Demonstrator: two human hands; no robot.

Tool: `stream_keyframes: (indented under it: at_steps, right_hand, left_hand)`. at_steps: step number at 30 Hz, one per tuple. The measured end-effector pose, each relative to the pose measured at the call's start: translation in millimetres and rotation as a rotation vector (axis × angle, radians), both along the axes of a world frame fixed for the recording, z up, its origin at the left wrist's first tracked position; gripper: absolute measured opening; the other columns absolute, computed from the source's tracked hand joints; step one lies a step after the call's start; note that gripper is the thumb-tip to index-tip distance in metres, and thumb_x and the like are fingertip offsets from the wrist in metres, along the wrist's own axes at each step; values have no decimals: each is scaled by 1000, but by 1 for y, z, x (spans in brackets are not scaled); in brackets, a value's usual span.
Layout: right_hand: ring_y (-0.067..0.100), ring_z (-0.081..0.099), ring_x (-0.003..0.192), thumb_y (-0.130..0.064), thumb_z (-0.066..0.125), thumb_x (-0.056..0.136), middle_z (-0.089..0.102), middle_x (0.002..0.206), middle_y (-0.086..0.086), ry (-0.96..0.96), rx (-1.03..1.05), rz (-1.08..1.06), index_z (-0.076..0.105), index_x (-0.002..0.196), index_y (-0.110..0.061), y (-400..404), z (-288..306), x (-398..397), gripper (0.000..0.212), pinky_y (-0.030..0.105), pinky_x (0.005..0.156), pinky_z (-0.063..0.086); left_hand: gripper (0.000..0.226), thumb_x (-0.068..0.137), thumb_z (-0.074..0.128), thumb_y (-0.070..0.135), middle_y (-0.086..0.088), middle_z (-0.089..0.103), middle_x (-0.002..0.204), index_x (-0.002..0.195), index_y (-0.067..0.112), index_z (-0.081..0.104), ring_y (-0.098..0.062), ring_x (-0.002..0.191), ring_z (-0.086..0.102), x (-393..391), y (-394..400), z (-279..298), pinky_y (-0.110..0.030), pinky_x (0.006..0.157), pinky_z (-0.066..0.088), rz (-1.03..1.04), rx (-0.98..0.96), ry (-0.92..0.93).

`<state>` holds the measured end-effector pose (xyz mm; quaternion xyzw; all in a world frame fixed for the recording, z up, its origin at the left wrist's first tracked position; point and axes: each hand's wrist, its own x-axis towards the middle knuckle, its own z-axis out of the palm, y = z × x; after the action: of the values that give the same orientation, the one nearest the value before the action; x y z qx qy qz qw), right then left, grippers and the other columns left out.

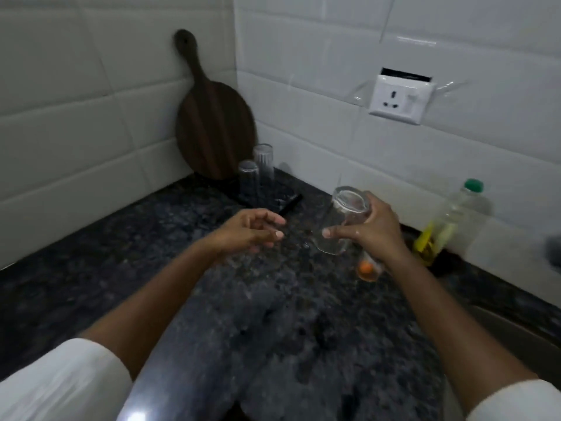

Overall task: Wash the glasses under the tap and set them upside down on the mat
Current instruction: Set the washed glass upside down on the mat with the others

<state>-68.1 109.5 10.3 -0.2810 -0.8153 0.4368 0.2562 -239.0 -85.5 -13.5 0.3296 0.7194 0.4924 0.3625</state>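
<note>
Clear glass (346, 220) is gripped, tilted with its base up, in the right hand (372, 235) above the dark counter (151, 268), likely bound for the mat (267, 192) where two glasses (256, 174) drain upside down, while the left hand (249, 232) hovers loosely curled, holding nothing.

The surface (182, 268) is dark grey stone, speckled all over with paler flecks. Behind it the wall tiles (334, 71) are plain white, the socket (400, 98) on them is white too, and the board (212, 129) leaning in the corner is dark brown wood with a lengthwise grain. To the right of the clear glass (340, 226), the bottle (446, 226) has a green cap and yellow liquid, and both sleeves (60, 387) are white.
</note>
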Motion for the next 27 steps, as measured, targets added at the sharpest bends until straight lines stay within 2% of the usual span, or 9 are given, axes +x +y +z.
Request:
stream_keyframes:
  at_steps: [6,9,12,16,22,27]
  right_hand:
    - [14,66,90,-35,97,42,71,99,-4,-14,70,0,64,105,-19,3,-28,-165,72,30,79,55]
    - [16,64,94,-33,96,43,70,105,-1,-36,89,-29,62,112,-16,7,-49,-222,79,30,82,54]
    - [17,63,93,-35,95,42,69,103,-1,-89,136,-34,60,110,-16,16,-72,-264,79,28,77,50]
    - [17,64,94,-35,94,41,71,105,0,-167,162,-46,63,108,-19,28,-97,-288,76,27,78,51]
    - [12,58,89,-29,96,43,63,97,-4,-198,138,-31,62,108,-12,40,-112,-292,75,22,75,44]
    - [9,55,93,-30,96,49,66,110,3,-203,80,-4,58,114,-8,42,-116,-287,79,18,79,42]
  left_hand:
    - [26,90,70,13,-8,71,98,115,17,66,-12,76,67,-111,-30,-19,-24,62,52,123,-36,-27]
    - [25,90,70,18,-8,75,108,114,22,66,-15,85,70,-146,-32,-31,-28,68,52,128,-65,-39]
    - [25,89,71,21,-5,75,108,113,26,67,-15,88,70,-168,-28,-43,-28,70,51,138,-69,-55]
    - [27,89,71,22,-6,75,109,115,25,66,-18,94,71,-183,-20,-53,-31,75,50,134,-67,-69]
    - [27,89,71,22,-3,76,108,116,25,66,-20,99,72,-190,-12,-61,-32,79,51,145,-87,-83]
    - [25,89,71,22,-2,76,105,114,26,66,-18,95,72,-182,-5,-61,-28,72,51,139,-106,-70]
